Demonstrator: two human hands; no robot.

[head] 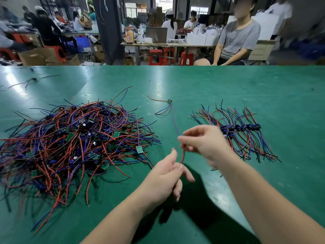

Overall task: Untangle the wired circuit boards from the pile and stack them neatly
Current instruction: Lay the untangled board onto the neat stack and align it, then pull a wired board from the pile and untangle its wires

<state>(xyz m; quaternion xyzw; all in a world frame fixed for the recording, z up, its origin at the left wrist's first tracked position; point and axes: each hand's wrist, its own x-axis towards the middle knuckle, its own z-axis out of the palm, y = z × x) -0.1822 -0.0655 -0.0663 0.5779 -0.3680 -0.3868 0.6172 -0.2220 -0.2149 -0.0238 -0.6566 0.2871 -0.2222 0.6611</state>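
Head view, red wire (182,155) running between both grips, left grip (165,175) pinching its lower end, right grip (202,140) pinching the top, tangled pile of wired boards (75,138) left, neat stack (239,131) just right, open green tabletop (228,85) beyond.

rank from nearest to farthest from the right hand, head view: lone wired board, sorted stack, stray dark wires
1. sorted stack, beside the right hand
2. lone wired board, ahead, centre
3. stray dark wires, far left
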